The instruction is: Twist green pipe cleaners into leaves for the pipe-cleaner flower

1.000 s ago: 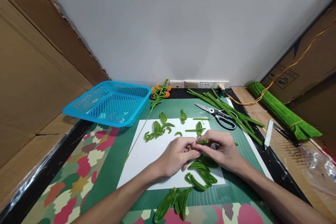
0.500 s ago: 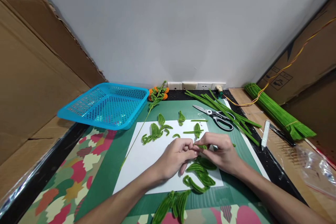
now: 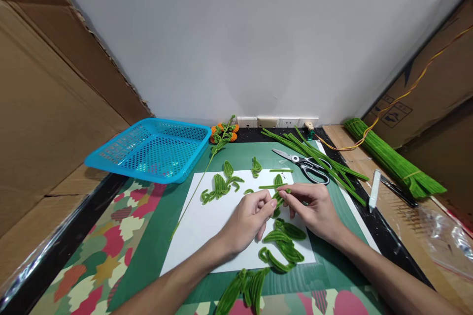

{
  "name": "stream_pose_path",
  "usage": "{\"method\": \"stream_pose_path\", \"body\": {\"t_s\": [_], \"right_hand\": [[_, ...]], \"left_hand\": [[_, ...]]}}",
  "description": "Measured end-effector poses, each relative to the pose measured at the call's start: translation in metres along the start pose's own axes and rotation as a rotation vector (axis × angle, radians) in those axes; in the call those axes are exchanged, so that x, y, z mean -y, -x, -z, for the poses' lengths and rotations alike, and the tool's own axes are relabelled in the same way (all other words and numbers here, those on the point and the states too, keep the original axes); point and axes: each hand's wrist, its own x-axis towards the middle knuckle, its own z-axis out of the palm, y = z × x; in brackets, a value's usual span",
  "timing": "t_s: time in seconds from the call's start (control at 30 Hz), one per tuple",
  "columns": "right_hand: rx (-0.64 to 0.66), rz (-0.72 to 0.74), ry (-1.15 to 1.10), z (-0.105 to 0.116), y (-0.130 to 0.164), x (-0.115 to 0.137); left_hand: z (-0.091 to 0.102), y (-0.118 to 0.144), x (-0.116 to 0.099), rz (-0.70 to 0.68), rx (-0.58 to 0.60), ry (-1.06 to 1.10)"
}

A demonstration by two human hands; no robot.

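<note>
Head view: your left hand (image 3: pixel 248 217) and right hand (image 3: pixel 313 206) pinch a small green pipe-cleaner piece (image 3: pixel 278 200) between their fingertips, above the white sheet (image 3: pixel 207 226). A second ago it lay flat between your thumbs; now it stands tilted, so you have turned it mid-bend. Finished green leaves (image 3: pixel 283 243) lie just below; scissors (image 3: pixel 308 164) sit beyond, untouched.
</note>
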Motion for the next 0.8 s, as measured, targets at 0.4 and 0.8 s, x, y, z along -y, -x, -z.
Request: {"method": "stream_pose_path", "body": {"t_s": [0.4, 0.8], "right_hand": [[0.033, -0.117, -0.021, -0.002, -0.002, -0.004], [0.033, -0.205, -0.095, 0.000, -0.003, -0.009]], "left_hand": [[0.000, -0.001, 0.008, -0.016, -0.039, -0.029], [0.000, 0.000, 0.006, -0.049, -0.079, 0.028]]}}
